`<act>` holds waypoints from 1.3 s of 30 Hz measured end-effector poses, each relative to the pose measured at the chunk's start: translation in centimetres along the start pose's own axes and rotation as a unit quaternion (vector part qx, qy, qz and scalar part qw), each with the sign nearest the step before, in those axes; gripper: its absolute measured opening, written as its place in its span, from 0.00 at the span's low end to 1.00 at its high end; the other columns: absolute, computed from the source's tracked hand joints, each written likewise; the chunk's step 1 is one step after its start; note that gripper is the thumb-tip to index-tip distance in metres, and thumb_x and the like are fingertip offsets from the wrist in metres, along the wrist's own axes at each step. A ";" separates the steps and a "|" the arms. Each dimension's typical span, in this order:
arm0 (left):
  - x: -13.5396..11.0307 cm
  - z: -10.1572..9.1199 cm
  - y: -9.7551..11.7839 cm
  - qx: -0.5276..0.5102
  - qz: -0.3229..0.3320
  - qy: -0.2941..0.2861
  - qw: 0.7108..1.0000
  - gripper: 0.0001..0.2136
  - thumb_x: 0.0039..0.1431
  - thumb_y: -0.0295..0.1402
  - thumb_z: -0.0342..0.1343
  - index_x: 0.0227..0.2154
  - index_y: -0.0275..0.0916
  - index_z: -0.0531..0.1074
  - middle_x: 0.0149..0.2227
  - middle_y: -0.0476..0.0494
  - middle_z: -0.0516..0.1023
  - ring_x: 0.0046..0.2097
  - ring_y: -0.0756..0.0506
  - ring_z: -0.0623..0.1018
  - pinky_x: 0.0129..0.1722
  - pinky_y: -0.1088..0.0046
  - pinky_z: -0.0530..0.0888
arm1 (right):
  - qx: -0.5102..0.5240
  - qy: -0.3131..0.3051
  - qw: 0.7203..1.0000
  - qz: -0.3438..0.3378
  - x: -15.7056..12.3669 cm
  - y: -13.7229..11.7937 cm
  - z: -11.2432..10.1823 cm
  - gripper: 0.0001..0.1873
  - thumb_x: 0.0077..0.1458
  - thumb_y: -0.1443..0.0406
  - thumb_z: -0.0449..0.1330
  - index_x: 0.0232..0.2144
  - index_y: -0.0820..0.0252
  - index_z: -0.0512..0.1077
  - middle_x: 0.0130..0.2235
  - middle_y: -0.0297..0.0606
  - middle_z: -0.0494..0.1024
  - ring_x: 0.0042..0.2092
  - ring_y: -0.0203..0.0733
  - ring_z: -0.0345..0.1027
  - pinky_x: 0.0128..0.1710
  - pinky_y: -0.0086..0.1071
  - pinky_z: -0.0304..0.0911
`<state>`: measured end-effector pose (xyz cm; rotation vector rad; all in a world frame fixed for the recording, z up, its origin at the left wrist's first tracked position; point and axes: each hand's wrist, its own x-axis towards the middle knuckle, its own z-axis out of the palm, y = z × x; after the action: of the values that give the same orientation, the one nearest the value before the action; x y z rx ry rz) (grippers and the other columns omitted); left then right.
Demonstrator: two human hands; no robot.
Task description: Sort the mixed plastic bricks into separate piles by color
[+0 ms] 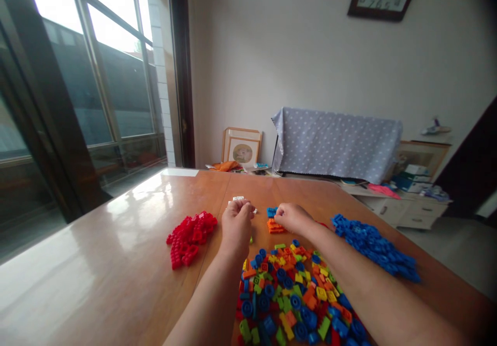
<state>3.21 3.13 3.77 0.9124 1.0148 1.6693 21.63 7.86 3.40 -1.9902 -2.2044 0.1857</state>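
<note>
My left hand (pixel 237 222) is closed in a pinch above the middle of the table, just in front of a few white bricks (pixel 238 198) that it partly covers. Whatever lies between its fingers is hidden. To its right, my right hand (pixel 294 217) has its fingers pressed together beside a small group of blue bricks (pixel 271 212) and orange bricks (pixel 274 227). I cannot make out what those fingertips hold. Between my forearms spreads a mixed pile of toy building bricks (pixel 286 291) in blue, green, orange, yellow and red.
A heap of red bricks (pixel 190 238) lies left on the wooden table (pixel 116 263); a larger heap of blue bricks (pixel 375 247) lies right, beyond my right forearm. Behind the table stand a cloth-covered object (pixel 337 141) and a framed picture (pixel 242 148). A window (pixel 104 66) is at left.
</note>
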 end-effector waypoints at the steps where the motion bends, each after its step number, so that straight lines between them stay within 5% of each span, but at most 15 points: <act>1: 0.0 0.0 0.0 0.001 -0.002 0.000 1.000 0.11 0.49 0.36 0.60 0.35 0.35 0.74 0.32 0.42 0.78 0.33 0.48 0.76 0.35 0.73 0.71 | -0.001 0.004 1.000 -0.002 0.0 0.3 0.1 0.10 0.55 0.61 0.59 0.35 0.57 0.78 0.32 0.36 0.80 0.32 0.37 0.68 0.28 0.28 0.49; 12: 0.2 0.0 -0.6 0.007 -0.005 -0.032 0.999 0.10 0.48 0.35 0.60 0.33 0.35 0.73 0.29 0.45 0.77 0.30 0.50 0.74 0.33 0.75 0.69 | -0.026 0.015 0.998 -0.048 -1.0 -0.5 1.7 0.07 0.54 0.67 0.59 0.36 0.56 0.75 0.38 0.38 0.79 0.39 0.41 0.69 0.30 0.31 0.46; 39: 0.0 0.1 -0.9 0.020 -0.013 -0.046 0.999 0.09 0.49 0.36 0.59 0.31 0.37 0.71 0.28 0.48 0.75 0.31 0.50 0.74 0.33 0.75 0.67 | 0.091 0.058 0.992 -0.070 -0.4 1.5 2.4 0.06 0.53 0.70 0.55 0.32 0.58 0.71 0.31 0.31 0.76 0.33 0.35 0.65 0.31 0.25 0.50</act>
<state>3.60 3.34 3.02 0.9883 0.9977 1.5759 22.59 7.66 0.76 -1.7026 -2.1585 0.2370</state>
